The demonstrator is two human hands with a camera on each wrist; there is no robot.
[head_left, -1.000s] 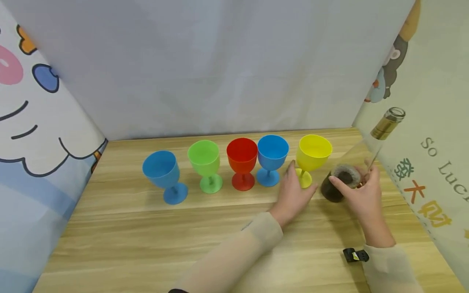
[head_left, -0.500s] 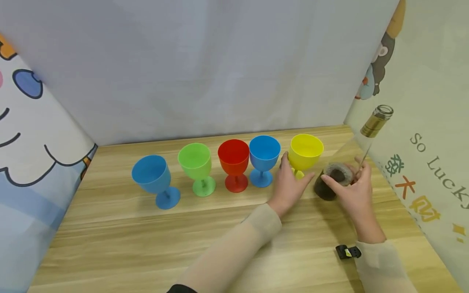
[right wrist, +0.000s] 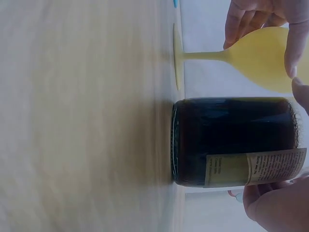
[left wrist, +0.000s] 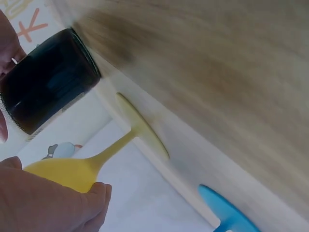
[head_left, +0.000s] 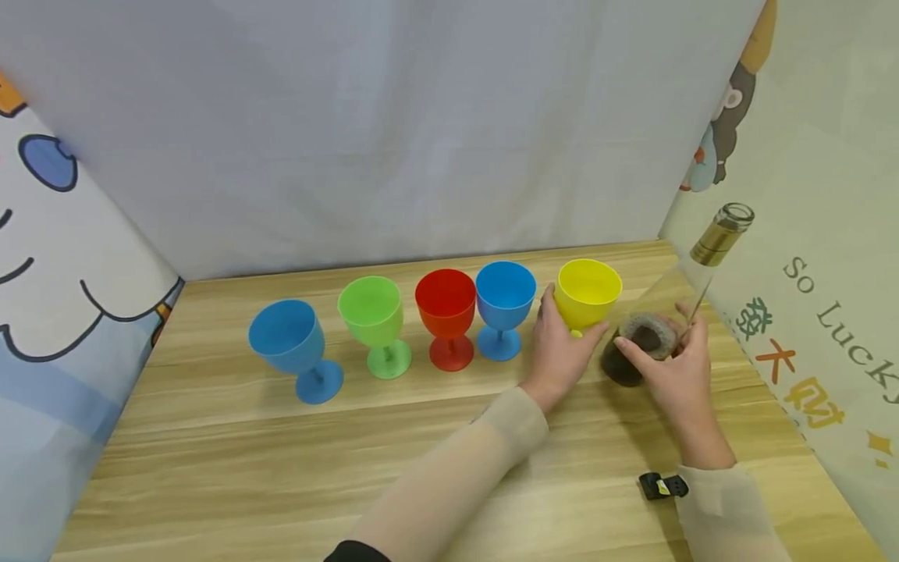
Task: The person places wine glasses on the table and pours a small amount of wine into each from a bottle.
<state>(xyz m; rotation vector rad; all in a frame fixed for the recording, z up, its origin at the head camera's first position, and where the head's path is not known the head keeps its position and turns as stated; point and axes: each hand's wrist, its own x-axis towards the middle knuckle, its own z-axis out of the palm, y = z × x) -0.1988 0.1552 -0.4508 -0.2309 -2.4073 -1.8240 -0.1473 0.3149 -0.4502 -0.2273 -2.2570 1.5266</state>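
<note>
My left hand [head_left: 558, 347] holds the yellow goblet [head_left: 588, 293] by its bowl, thumb on one side and fingers on the other. In the left wrist view, the goblet's stem and foot [left wrist: 142, 126] show below the fingers. Just right of it, a clear glass bottle [head_left: 702, 273] with a gold neck band holds dark, foamy liquid. My right hand [head_left: 674, 375] grips the bottle around its lower body, and the bottle stands upright on the table. A printed label [right wrist: 253, 168] shows on it in the right wrist view.
To the left stand a blue goblet [head_left: 506, 293], a red goblet [head_left: 445, 300], a green goblet [head_left: 372, 308] and another blue goblet [head_left: 286, 336]. All are on a wooden table [head_left: 281, 468]. A pale cloth [head_left: 393, 140] hangs behind, and a printed wall [head_left: 815, 234] rises at the right.
My left hand has come up from beside the yellow goblet's foot and stem to its bowl. The right hand stays on the bottle. The head view has turned slightly.
</note>
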